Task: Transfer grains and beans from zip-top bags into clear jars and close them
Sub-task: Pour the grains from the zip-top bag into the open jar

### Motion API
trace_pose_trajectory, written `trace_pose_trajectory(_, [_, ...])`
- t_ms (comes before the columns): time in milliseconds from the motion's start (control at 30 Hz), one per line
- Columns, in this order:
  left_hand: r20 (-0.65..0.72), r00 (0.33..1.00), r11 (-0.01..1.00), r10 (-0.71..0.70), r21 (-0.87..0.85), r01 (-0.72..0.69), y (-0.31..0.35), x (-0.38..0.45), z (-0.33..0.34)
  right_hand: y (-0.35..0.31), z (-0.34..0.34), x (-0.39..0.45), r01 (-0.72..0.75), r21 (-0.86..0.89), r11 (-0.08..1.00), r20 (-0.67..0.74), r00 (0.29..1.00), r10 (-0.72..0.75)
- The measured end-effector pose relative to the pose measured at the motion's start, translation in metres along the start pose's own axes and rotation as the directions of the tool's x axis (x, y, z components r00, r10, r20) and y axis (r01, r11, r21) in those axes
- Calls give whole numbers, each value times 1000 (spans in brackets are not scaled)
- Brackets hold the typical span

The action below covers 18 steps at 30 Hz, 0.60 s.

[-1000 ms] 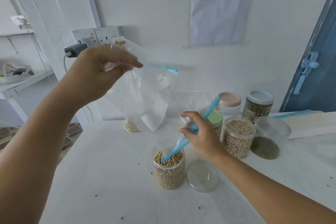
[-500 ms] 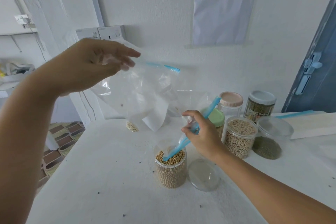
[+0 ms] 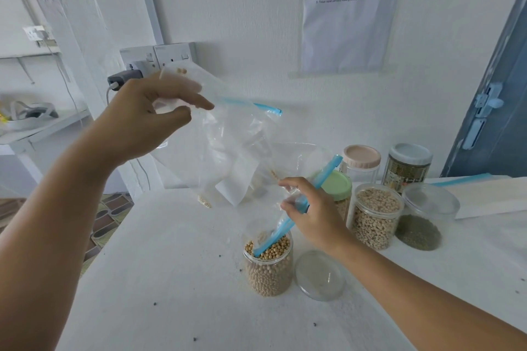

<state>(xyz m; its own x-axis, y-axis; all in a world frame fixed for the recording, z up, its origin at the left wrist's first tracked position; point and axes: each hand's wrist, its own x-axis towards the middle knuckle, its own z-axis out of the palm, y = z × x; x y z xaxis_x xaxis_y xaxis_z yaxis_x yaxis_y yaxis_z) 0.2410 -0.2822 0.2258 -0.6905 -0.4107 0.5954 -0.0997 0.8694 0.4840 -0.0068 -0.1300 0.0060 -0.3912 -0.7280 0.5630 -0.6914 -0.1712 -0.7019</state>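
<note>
My left hand [image 3: 148,120]: fingers pinch the upturned bottom of the clear zip-top bag [image 3: 228,151].
My right hand [image 3: 310,216]: fingers pinch its blue zip mouth.
Clear plastic jar of soybeans [image 3: 268,268]: six o'clock under mouth, nearly full.
Left: stray beans in bag; clear round lid [image 3: 320,275], three o'clock, still off.

Printed paper sheet [image 3: 352,8] on white wall, double wall socket [image 3: 159,57] with grey charger [image 3: 125,78], blue door [image 3: 496,111]
</note>
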Motion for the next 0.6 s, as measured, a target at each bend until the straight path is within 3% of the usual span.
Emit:
trace_pose_trajectory(433, [-173,982,987,-72,-155,45,-12,-4,5,-7,0,1,61,-16,998,-36,997,-61])
trace_pose_trajectory(600, [-272,961,984,-43,-177,-6,-16,-4,9,-9,0,-1,38,0,999,-13,999,-38])
